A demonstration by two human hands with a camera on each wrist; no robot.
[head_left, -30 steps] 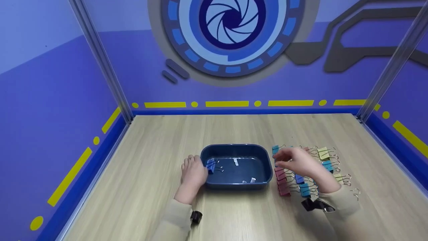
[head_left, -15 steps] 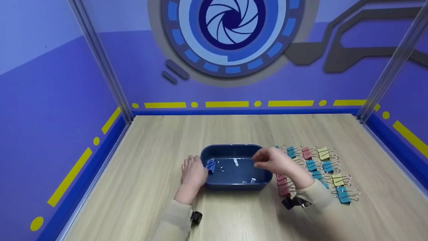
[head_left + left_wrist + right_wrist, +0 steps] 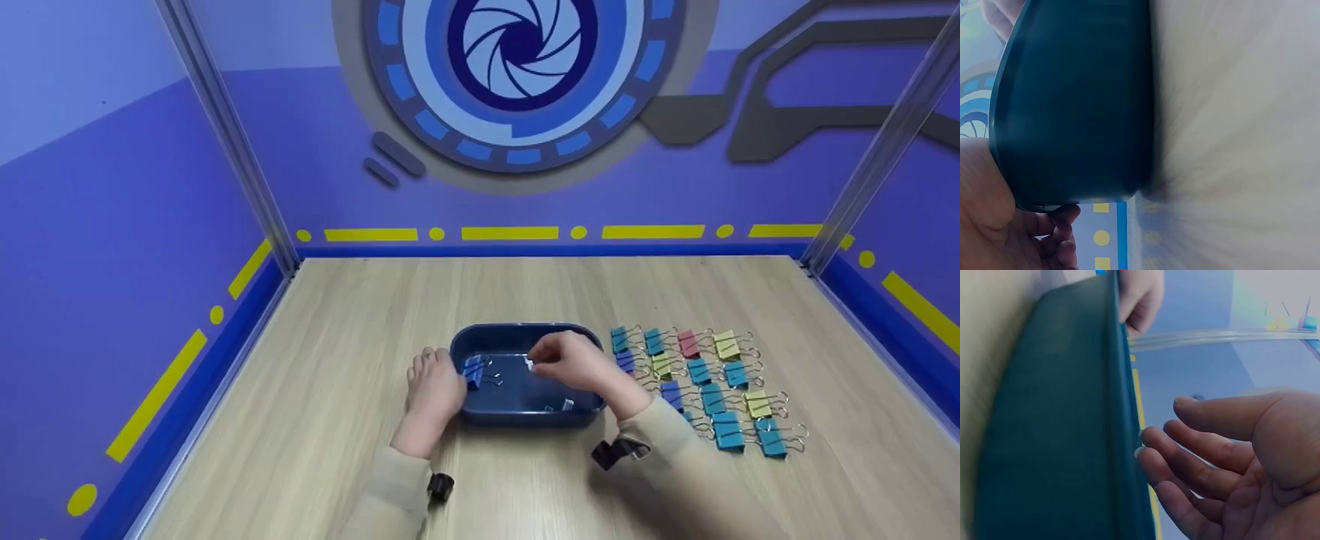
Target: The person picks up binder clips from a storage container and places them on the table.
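Observation:
My left hand (image 3: 435, 386) grips the left rim of a dark blue rectangular bin (image 3: 592, 412), thumb over the rim; in the left wrist view its fingers (image 3: 1064, 225) curl at the bin's edge. One blue binder clip (image 3: 473, 373) lies inside by that hand. My right hand (image 3: 577, 364) hovers over the bin's right half. The right wrist view shows its thumb and loosely bent fingers (image 3: 1202, 469) apart, with nothing visible between them. A small white label (image 3: 529, 364) on the bin floor appears just beyond the fingertips.
Rows of binder clips lie right of the bin: teal (image 3: 727, 431), yellow (image 3: 726, 344), red (image 3: 688, 343) and blue (image 3: 670, 394). My right forearm hides some. Another small label (image 3: 568, 405) is in the bin. Blue-purple walls enclose the wooden table (image 3: 337, 315).
My right hand has moved left from above the clip rows to over the bin. My left hand and the bin have stayed put.

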